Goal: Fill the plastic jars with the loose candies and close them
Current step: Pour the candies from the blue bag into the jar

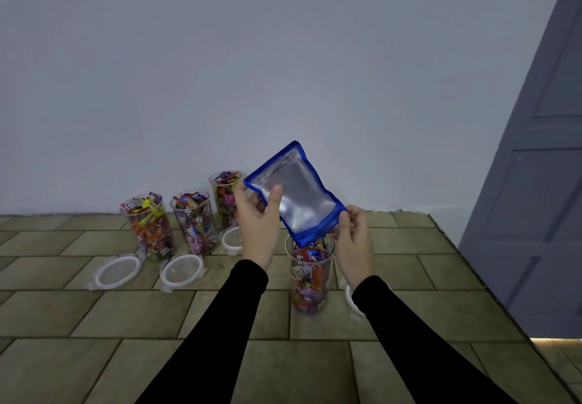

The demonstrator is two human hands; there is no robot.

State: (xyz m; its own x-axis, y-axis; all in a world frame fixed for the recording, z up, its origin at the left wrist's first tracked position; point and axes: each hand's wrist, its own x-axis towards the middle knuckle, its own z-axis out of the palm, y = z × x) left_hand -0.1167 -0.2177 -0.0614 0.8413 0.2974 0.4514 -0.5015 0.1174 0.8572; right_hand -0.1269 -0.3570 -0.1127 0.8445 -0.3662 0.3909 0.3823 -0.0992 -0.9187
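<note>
Blue-edged pouch (296, 194) pinched by left hand (256, 214) and right hand (354, 243), tilted over open jar (310, 277) rim.

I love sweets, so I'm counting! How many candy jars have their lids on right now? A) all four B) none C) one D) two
B, since all four jars stand open: three by the wall and one under the blue pouch, with white lids lying on the floor.
</note>
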